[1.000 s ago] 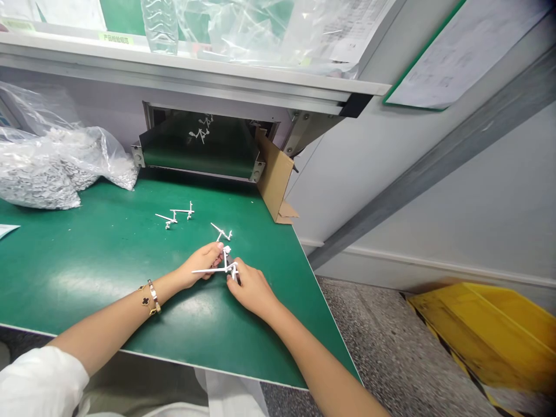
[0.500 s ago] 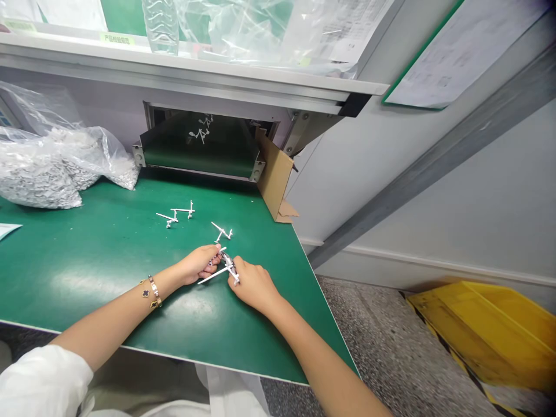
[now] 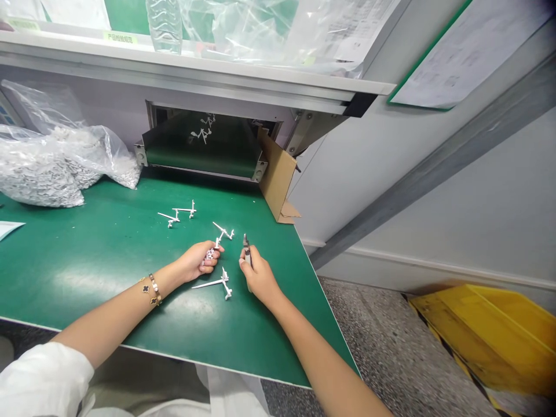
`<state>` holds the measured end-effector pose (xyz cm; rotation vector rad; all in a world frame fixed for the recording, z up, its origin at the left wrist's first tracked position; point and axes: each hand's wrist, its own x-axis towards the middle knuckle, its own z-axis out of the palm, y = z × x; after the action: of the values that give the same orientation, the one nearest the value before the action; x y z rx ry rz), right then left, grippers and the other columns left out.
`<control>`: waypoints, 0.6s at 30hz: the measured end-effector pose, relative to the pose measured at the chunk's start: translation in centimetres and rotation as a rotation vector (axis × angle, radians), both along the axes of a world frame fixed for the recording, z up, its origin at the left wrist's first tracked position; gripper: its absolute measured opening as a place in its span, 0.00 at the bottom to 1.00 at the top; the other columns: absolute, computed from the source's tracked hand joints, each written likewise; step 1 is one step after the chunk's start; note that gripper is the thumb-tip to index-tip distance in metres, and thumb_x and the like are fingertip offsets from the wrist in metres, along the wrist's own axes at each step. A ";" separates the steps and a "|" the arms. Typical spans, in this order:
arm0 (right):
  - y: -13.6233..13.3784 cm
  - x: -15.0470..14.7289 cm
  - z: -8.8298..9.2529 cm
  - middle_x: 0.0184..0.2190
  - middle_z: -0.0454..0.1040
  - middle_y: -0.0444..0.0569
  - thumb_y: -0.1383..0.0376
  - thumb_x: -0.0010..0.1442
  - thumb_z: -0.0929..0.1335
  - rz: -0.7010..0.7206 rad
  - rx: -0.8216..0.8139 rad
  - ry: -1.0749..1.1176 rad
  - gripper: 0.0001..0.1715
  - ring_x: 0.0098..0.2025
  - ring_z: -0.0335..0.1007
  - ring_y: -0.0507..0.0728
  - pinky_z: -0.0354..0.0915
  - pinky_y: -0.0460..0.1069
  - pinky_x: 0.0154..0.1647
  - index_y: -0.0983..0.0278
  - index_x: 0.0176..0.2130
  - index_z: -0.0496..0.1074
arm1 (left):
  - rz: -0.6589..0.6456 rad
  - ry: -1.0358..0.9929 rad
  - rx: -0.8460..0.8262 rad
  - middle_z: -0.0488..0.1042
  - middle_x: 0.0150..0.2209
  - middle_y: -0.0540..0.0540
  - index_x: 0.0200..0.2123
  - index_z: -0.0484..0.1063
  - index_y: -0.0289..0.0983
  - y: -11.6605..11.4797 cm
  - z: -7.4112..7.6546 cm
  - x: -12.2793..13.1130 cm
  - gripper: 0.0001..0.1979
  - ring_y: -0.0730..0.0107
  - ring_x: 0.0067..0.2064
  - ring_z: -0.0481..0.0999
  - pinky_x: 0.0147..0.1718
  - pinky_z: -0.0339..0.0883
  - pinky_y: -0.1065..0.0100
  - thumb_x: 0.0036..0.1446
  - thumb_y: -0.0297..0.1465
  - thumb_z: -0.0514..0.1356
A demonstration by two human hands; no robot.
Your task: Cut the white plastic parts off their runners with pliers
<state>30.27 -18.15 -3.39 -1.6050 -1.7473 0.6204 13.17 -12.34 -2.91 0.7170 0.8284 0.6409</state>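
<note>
My left hand (image 3: 203, 259) is closed around several small white plastic parts (image 3: 211, 253). In my right hand (image 3: 260, 277) is a pair of small cutting pliers (image 3: 247, 248), their jaws pointing away from me and apart from the left hand. A white plastic sprue (image 3: 217, 282) lies on the green table just below my left hand. Beyond my fingers rests another sprue (image 3: 224, 231), close to the left hand. Two more white sprues (image 3: 185, 210) lie farther off to the left.
Behind the table, a green conveyor belt (image 3: 200, 159) carries more white pieces. Clear bags of white parts (image 3: 41, 174) stand at the left. A cardboard flap (image 3: 278, 179) borders the belt's right side. A shelf edge (image 3: 195, 75) runs above; a yellow bin (image 3: 490, 336) sits on the floor.
The sprue that was between my hands now lies on the table. My right hand has drawn away to the right with the pliers, while the left stays closed on the small parts.
</note>
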 end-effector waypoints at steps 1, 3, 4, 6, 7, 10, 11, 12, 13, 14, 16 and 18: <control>0.0 -0.1 -0.1 0.27 0.65 0.43 0.61 0.55 0.56 0.023 0.013 0.074 0.07 0.28 0.62 0.52 0.56 0.46 0.31 0.61 0.34 0.57 | 0.004 -0.017 -0.025 0.56 0.21 0.55 0.31 0.65 0.33 0.1 0.1 -0.1 0.05 0.86 0.14 0.49 0.09 0.37 0.80 0.55 0.27 0.50; -0.2 -0.4 -0.1 0.25 0.63 0.42 0.61 0.55 0.56 0.037 0.004 0.148 0.08 0.27 0.60 0.52 0.56 0.46 0.30 0.61 0.34 0.58 | 0.011 -0.046 -0.065 0.57 0.21 0.54 0.30 0.65 0.32 0.3 0.4 -0.3 0.07 0.86 0.14 0.51 0.09 0.38 0.81 0.56 0.27 0.49; -0.4 -0.5 0.0 0.24 0.62 0.41 0.60 0.54 0.56 0.032 -0.015 0.161 0.07 0.25 0.59 0.51 0.55 0.46 0.29 0.61 0.32 0.58 | 0.013 -0.059 -0.078 0.57 0.21 0.54 0.30 0.65 0.32 0.4 0.5 -0.3 0.08 0.86 0.14 0.52 0.08 0.39 0.81 0.57 0.28 0.49; -0.7 -0.8 0.4 0.21 0.59 0.39 0.59 0.52 0.59 0.023 -0.065 0.184 0.07 0.24 0.56 0.50 0.54 0.45 0.27 0.61 0.30 0.57 | 0.009 -0.083 -0.091 0.58 0.20 0.53 0.28 0.65 0.32 0.4 0.6 -0.4 0.11 0.86 0.14 0.53 0.08 0.40 0.82 0.58 0.31 0.50; -0.9 -0.9 0.6 0.21 0.58 0.38 0.59 0.51 0.60 0.029 -0.087 0.205 0.08 0.23 0.54 0.50 0.54 0.45 0.26 0.61 0.29 0.58 | 0.007 -0.092 -0.089 0.58 0.20 0.53 0.28 0.65 0.32 0.3 0.7 -0.4 0.11 0.86 0.14 0.53 0.08 0.40 0.82 0.59 0.32 0.50; -1.4 -0.9 1.3 0.20 0.55 0.37 0.61 0.49 0.62 0.108 -0.132 0.294 0.12 0.22 0.50 0.48 0.52 0.44 0.25 0.62 0.36 0.64 | 0.026 -0.104 -0.074 0.61 0.21 0.52 0.29 0.66 0.31 0.3 0.7 -0.4 0.09 0.86 0.15 0.55 0.08 0.42 0.82 0.58 0.30 0.52; -1.5 -0.9 1.5 0.21 0.54 0.37 0.62 0.48 0.62 0.147 -0.148 0.330 0.16 0.22 0.50 0.48 0.51 0.44 0.25 0.62 0.39 0.65 | 0.039 -0.105 -0.073 0.63 0.23 0.51 0.31 0.67 0.31 0.3 0.7 -0.4 0.07 0.85 0.15 0.56 0.08 0.43 0.82 0.58 0.28 0.51; -1.5 -0.8 1.6 0.21 0.55 0.37 0.63 0.47 0.62 0.186 -0.168 0.365 0.19 0.22 0.50 0.48 0.51 0.44 0.25 0.63 0.42 0.66 | 0.052 -0.106 -0.078 0.65 0.24 0.50 0.32 0.67 0.30 0.3 0.7 -0.4 0.07 0.85 0.15 0.57 0.07 0.44 0.82 0.57 0.27 0.51; -1.5 -0.7 1.7 0.21 0.56 0.37 0.64 0.47 0.62 0.228 -0.196 0.395 0.22 0.23 0.51 0.48 0.52 0.44 0.25 0.63 0.44 0.66 | 0.065 -0.108 -0.085 0.66 0.25 0.49 0.33 0.67 0.30 0.4 0.8 -0.4 0.07 0.85 0.15 0.57 0.07 0.44 0.82 0.57 0.26 0.51; -1.5 -0.7 1.7 0.22 0.58 0.38 0.64 0.46 0.62 0.267 -0.227 0.418 0.23 0.23 0.52 0.48 0.52 0.44 0.26 0.63 0.45 0.67 | 0.075 -0.113 -0.094 0.66 0.25 0.49 0.33 0.67 0.30 0.4 0.8 -0.4 0.07 0.86 0.15 0.57 0.07 0.44 0.82 0.57 0.26 0.50; -1.4 -0.6 1.7 0.23 0.62 0.39 0.66 0.44 0.63 0.330 -0.287 0.441 0.24 0.24 0.56 0.48 0.55 0.44 0.28 0.63 0.44 0.69 | 0.092 -0.128 -0.107 0.65 0.23 0.50 0.31 0.66 0.31 0.6 0.8 -0.5 0.07 0.86 0.14 0.56 0.07 0.44 0.82 0.58 0.27 0.50; -1.4 -0.6 1.6 0.25 0.66 0.40 0.66 0.43 0.63 0.380 -0.333 0.446 0.23 0.26 0.60 0.49 0.58 0.45 0.30 0.64 0.42 0.70 | 0.104 -0.140 -0.106 0.63 0.22 0.52 0.29 0.64 0.32 0.7 0.8 -0.6 0.09 0.86 0.14 0.54 0.07 0.43 0.82 0.60 0.28 0.50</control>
<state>29.62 -19.56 -1.82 -1.2076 -1.6687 1.3975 12.61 -11.63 -2.09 0.5296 0.7682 0.7267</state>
